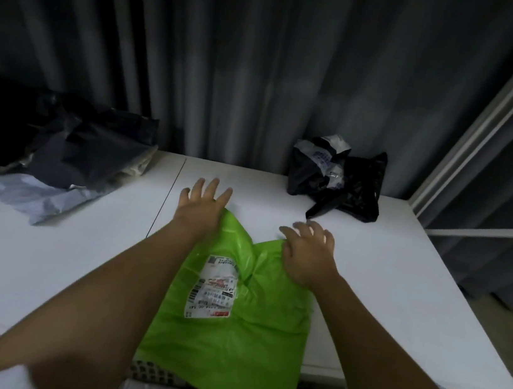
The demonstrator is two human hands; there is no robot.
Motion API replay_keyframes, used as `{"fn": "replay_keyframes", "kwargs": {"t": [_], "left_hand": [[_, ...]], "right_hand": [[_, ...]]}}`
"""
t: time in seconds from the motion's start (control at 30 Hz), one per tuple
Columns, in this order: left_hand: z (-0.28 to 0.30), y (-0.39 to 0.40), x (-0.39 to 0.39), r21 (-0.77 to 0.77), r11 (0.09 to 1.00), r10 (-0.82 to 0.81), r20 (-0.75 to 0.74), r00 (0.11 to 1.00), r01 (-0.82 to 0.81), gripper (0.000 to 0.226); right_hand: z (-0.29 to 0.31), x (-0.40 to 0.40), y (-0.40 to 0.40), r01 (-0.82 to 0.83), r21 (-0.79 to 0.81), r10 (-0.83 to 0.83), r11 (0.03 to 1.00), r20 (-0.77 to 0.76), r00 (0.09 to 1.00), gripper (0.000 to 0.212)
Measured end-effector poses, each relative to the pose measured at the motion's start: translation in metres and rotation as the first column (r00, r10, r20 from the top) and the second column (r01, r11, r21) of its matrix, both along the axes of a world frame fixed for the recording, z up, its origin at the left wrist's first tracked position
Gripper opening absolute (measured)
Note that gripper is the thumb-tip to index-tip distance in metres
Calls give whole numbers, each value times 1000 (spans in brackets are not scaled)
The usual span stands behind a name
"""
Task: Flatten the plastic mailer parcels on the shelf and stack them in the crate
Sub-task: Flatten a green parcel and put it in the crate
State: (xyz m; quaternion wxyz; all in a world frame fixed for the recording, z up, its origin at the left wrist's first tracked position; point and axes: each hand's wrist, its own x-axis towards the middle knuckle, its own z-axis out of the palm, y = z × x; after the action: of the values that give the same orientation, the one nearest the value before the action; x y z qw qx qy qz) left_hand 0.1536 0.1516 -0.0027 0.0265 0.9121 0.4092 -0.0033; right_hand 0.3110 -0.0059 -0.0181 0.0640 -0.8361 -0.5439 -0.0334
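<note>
- White shelf before grey curtain.
- Left hand, fingers spread, presses green mailer.
- Right hand, fingers loosely spread, rests on it.
- Black parcel beyond right hand.

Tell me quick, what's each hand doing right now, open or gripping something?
Left hand: open, fingers spread, pressing the far edge of the green mailer.
Right hand: open, fingers loosely bent, resting on the green mailer's top right edge.

Glossy green plastic mailer on matt white shelf.
</note>
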Motion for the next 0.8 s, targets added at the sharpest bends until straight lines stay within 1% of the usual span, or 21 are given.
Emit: {"fn": "replay_keyframes", "kwargs": {"t": [0.07,0.13,0.2,0.27,0.3,0.37,0.43,0.5,0.57,0.7,0.8], "left_hand": [[-3,11,4,-129,987,103,77,992,-92,68],[-9,21,6,-244,961,181,202,962,-130,54],[-13,26,6,-259,960,182,273,945,-110,41],[-16,27,6,-255,963,175,327,929,-92,32],[-17,26,5,-257,962,185,349,919,-96,28],[-17,23,2,-257,958,223,390,893,-127,24],[-14,19,-3,-276,949,264,443,857,-150,22],[-10,13,-8,-302,941,290,492,821,-151,20],[-1,7,-16,-323,935,308,533,788,-147,19],[23,-1,-36,-357,923,357,656,665,-143,15],[43,-6,-50,-388,908,401,704,586,-154,9]], "right_hand": [[3,10,6,-29,-123,26,992,-24,999,39],[3,17,8,-54,-120,46,991,-66,997,32],[0,21,6,-72,-66,63,995,-128,990,26],[-4,25,3,-54,-14,50,998,-205,977,22],[-5,24,0,-33,-10,29,999,-239,971,25],[-6,25,-4,-15,-56,0,998,-261,965,30],[-6,25,-11,-14,-89,-13,996,-289,957,26],[-2,22,-17,0,-47,-18,999,-369,929,22],[6,16,-22,33,6,-28,999,-403,915,20],[27,3,-30,101,126,-39,987,-417,908,19],[44,-1,-38,117,267,-1,957,-398,917,20]]}}
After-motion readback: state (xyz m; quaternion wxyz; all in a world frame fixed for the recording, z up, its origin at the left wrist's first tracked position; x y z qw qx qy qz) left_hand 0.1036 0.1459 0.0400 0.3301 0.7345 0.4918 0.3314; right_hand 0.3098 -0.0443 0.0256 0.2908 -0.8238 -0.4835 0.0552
